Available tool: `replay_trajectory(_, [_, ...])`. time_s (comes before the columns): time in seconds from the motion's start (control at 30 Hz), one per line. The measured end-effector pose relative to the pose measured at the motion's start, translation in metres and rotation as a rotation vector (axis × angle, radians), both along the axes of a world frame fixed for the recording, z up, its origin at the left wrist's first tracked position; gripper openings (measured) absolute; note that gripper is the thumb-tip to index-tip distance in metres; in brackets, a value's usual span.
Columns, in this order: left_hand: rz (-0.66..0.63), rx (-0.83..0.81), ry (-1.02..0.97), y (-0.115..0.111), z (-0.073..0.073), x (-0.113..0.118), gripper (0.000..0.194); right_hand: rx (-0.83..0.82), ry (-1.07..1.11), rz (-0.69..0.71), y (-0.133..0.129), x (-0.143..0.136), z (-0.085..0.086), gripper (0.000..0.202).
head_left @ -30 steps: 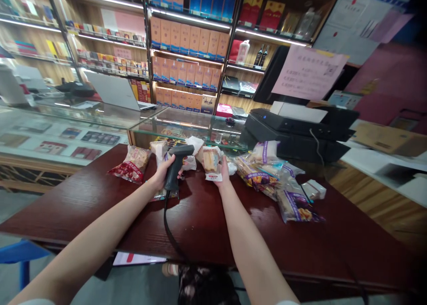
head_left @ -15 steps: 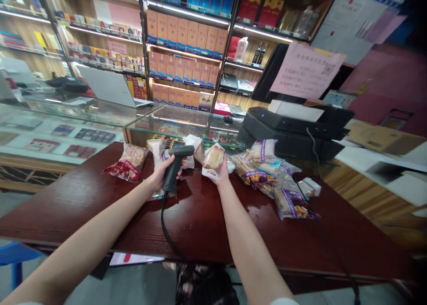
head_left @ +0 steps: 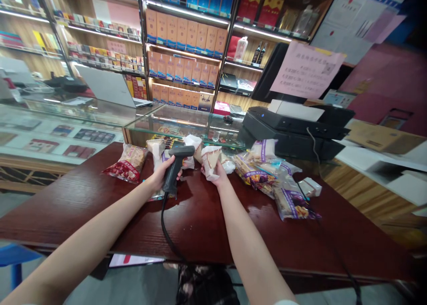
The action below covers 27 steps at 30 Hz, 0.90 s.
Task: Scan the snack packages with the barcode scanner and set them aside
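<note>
My left hand (head_left: 162, 175) is wrapped round the grip of a black barcode scanner (head_left: 172, 169), whose head points right. A black cable runs down from its handle. In my right hand (head_left: 219, 175) is a wrapped sandwich (head_left: 211, 162) in white paper with a striped edge, held above the table. Behind the scanner sit more white-wrapped packs, partly hidden by it. Another paper-wrapped pack (head_left: 193, 146) stands just left of the held sandwich. A red-and-clear snack bag (head_left: 128, 162) lies left of my left hand. Right of my right hand is a pile of purple-printed bread bags (head_left: 255, 169).
All this is on a dark red wooden table (head_left: 200, 225). Behind it stand a glass display counter (head_left: 160, 122), a laptop (head_left: 108, 89) and a black printer (head_left: 293, 127). A white box (head_left: 310, 187) lies right of the bags. A blue stool (head_left: 16, 256) is at lower left.
My right hand has turned the sandwich over, so its filled face no longer shows and a plain, stripe-edged paper side does. My left hand and the scanner stay where they were.
</note>
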<state>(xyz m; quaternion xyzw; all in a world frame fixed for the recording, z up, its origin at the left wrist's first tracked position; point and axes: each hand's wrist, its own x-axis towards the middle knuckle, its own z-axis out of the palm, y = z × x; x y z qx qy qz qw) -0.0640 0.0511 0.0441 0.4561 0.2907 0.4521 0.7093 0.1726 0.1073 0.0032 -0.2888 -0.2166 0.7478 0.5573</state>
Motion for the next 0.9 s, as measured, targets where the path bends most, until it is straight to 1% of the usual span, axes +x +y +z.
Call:
replay_trajectory(0.1, [-0.001, -0.01, 0.006, 0.0, 0.001, 0.0, 0.064, -0.014, -0.044, -0.003, 0.003, -0.001, -0.003, 0.029])
replay_trajectory(0.17, [0.007, -0.007, -0.003, 0.0, 0.0, 0.0, 0.062, 0.014, -0.07, 0.039, 0.003, 0.0, -0.003, 0.032])
replay_trajectory(0.23, [0.004, -0.001, -0.005, 0.001, -0.001, 0.0, 0.063, 0.063, -0.057, 0.061, 0.002, 0.001, -0.002, 0.044])
replay_trajectory(0.33, [-0.013, 0.004, 0.011, 0.002, -0.001, -0.001, 0.065, 0.111, -0.01, 0.039, 0.001, 0.004, -0.002, 0.07])
replay_trajectory(0.37, [-0.015, 0.005, 0.015, 0.002, -0.002, -0.001, 0.065, 0.125, -0.007, 0.035, 0.0, 0.004, -0.002, 0.076])
replay_trajectory(0.4, [-0.015, 0.007, 0.019, 0.001, -0.002, -0.001, 0.064, 0.137, -0.011, 0.034, 0.0, 0.004, -0.002, 0.076])
replay_trajectory(0.43, [-0.015, 0.007, 0.023, 0.001, -0.002, -0.001, 0.064, 0.148, -0.016, 0.034, 0.001, 0.004, -0.002, 0.072])
replay_trajectory(0.53, [-0.034, -0.012, 0.049, 0.002, -0.004, -0.002, 0.065, 0.141, 0.006, 0.041, 0.003, 0.002, -0.002, 0.047])
replay_trajectory(0.6, [-0.06, -0.026, 0.07, 0.002, -0.006, -0.003, 0.065, 0.106, 0.038, 0.043, 0.004, 0.001, -0.003, 0.039])
replay_trajectory(0.7, [-0.088, -0.02, 0.092, 0.003, -0.009, -0.003, 0.064, 0.082, 0.028, 0.046, 0.007, 0.002, -0.005, 0.041])
replay_trajectory(0.9, [-0.111, 0.018, 0.187, 0.003, -0.009, -0.001, 0.063, 0.135, -0.032, 0.001, 0.008, 0.005, -0.008, 0.046])
